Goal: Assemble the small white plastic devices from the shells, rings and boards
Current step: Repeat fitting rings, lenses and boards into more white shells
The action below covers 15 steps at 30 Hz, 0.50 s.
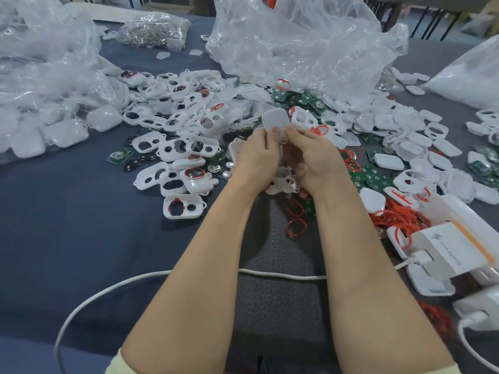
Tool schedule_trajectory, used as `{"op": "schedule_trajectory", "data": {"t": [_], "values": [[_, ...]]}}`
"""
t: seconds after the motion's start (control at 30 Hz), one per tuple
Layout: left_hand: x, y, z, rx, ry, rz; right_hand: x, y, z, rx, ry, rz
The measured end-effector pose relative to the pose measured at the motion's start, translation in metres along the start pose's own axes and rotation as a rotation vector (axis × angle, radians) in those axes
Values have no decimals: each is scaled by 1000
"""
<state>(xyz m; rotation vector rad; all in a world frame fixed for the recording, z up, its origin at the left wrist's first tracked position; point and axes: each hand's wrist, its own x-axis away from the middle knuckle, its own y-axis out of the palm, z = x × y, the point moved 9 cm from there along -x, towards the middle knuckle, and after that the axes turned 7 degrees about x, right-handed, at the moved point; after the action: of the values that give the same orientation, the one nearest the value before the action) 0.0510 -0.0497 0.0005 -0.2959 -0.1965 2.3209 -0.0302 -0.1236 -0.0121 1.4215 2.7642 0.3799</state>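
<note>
Over the bench [67, 238], gripping one shell [274, 118] with curled fingers [273, 136] of left hand [256, 155] and right hand [313, 155]. Risking, probably, a crooked snap by squeezing unevenly.

White shell [275, 120] up off the table, tilted, smooth back to cam, pinched btwn left hand [256, 155] & right hand [310, 155]. Cut-out front shells [172, 147] heaped left, plain back shells [388, 161] right, green boards [375, 176] scattered btwn, red rings [296, 228] loose nearer.

Shell heap [175, 122] ahead, open cloth [67, 233] left.
</note>
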Motion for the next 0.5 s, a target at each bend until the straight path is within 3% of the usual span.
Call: {"op": "schedule_trajectory", "data": {"t": [0.13, 0.3, 0.5], "values": [[0, -4, 7, -30, 84, 33, -1, 5, 6, -83, 48, -25], [0, -9, 9, -8, 118, 77, 0, 5, 5, 29, 22, -14], [6, 2, 16, -158, 177, -19, 2, -6, -9, 117, -96, 22]]}}
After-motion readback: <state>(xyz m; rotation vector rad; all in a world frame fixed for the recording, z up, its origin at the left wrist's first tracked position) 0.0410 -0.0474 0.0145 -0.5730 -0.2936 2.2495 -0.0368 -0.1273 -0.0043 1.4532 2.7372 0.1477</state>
